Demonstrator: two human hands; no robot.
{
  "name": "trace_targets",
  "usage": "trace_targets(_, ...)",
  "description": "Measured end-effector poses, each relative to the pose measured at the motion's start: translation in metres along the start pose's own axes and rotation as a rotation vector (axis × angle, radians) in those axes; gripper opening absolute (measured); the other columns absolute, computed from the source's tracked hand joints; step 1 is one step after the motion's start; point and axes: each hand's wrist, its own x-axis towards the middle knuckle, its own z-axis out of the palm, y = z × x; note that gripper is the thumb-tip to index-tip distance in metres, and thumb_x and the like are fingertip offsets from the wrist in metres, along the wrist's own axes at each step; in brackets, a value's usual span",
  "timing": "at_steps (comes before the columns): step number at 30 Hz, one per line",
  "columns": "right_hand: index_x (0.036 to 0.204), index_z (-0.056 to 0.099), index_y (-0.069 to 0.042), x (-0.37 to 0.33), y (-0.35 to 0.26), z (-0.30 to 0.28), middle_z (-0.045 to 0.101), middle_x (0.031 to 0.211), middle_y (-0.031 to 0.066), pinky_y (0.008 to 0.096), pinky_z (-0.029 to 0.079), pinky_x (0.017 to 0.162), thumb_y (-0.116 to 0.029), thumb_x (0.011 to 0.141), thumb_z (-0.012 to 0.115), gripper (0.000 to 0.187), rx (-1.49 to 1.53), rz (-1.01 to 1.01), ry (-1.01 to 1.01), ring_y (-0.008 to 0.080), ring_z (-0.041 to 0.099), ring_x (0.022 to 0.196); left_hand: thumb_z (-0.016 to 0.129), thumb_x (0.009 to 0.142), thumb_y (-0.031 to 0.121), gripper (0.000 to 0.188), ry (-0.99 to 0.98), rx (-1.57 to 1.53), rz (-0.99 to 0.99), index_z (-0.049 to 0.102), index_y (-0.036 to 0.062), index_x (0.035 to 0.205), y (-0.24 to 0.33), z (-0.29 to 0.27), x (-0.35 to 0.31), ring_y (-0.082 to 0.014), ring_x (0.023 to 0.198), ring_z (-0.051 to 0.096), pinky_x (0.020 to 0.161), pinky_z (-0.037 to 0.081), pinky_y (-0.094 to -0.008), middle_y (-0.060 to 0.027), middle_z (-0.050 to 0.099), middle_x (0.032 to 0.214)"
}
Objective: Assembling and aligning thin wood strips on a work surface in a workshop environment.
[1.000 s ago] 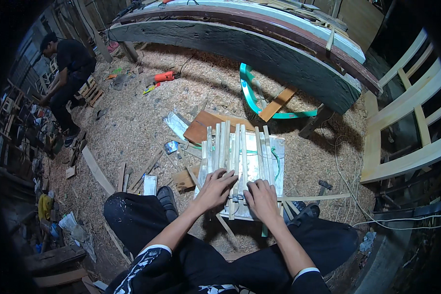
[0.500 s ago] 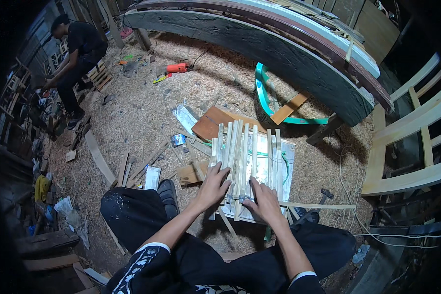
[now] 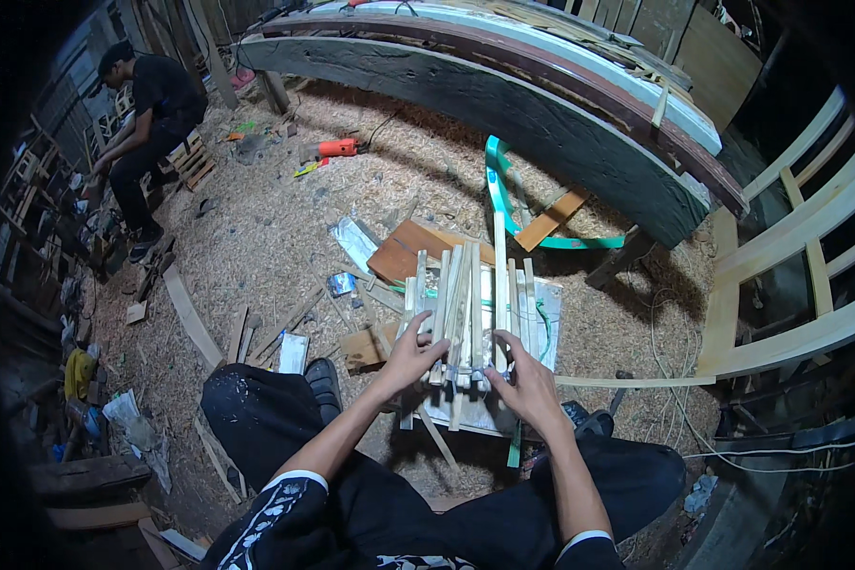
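Note:
Several thin pale wooden strips (image 3: 459,304) lie side by side in front of me, over a white board (image 3: 544,318). My left hand (image 3: 414,357) curls around the left side of the bundle near its close end. At the right side, my right hand (image 3: 530,388) has its fingers and thumb on the strips' near ends. One longer strip (image 3: 500,256) beside its fingertips sticks out beyond the others at the far end. Green string (image 3: 544,318) shows among the strips. Dark shadow under the near ends suggests the held strips are raised a little.
A heavy wooden workbench (image 3: 484,100) spans the far side, with a green curved hoop (image 3: 500,180) below. An orange power tool (image 3: 337,148) lies on shavings. A hammer (image 3: 621,385) is at right, near a slatted wooden frame (image 3: 788,347). Another person (image 3: 157,104) sits far left.
The longer strip has slid away from me, past the other far ends. My right hand has shifted slightly, and the bundle's near ends are more squared up between my hands.

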Motion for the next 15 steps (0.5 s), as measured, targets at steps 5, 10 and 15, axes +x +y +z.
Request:
trace_targets(5, 0.144, 0.051, -0.008, -0.004, 0.023, 0.011, 0.067, 0.121, 0.027, 0.0476, 0.052, 0.094, -0.035, 0.096, 0.069, 0.058, -0.014, -0.071, 0.01, 0.0426, 0.066, 0.112, 0.071, 0.097, 0.014, 0.076, -0.074, -0.135, -0.028, 0.026, -0.0021, 0.155, 0.007, 0.004, -0.002, -0.0159, 0.098, 0.069, 0.083, 0.056, -0.0291, -0.0165, 0.071, 0.111)
trace_targets(10, 0.143, 0.054, -0.007, -0.006, 0.02, 0.009, 0.065, 0.125, 0.0269, 0.047, 0.051, 0.097, -0.045, 0.094, 0.07, 0.064, -0.068, -0.024, -0.145, 0.0415, 0.064, 0.117, 0.075, 0.095, 0.012, 0.073, 0.032, -0.401, -0.205, 0.032, -0.0077, 0.15, 0.007, 0.018, -0.008, -0.0174, 0.102, 0.07, 0.088, 0.058, -0.0298, -0.0152, 0.072, 0.111)
trace_targets(15, 0.122, 0.066, -0.003, -0.009, 0.041, 0.053, 0.067, 0.103, 0.0238, 0.0505, 0.049, 0.087, -0.049, 0.093, 0.068, 0.054, -0.07, 0.048, 0.119, 0.0407, 0.065, 0.098, 0.078, 0.092, 0.009, 0.051, -0.09, -0.304, -0.24, 0.051, -0.0059, 0.132, -0.001, 0.024, -0.012, -0.0154, 0.087, 0.073, 0.073, 0.059, -0.0252, -0.0127, 0.073, 0.102)
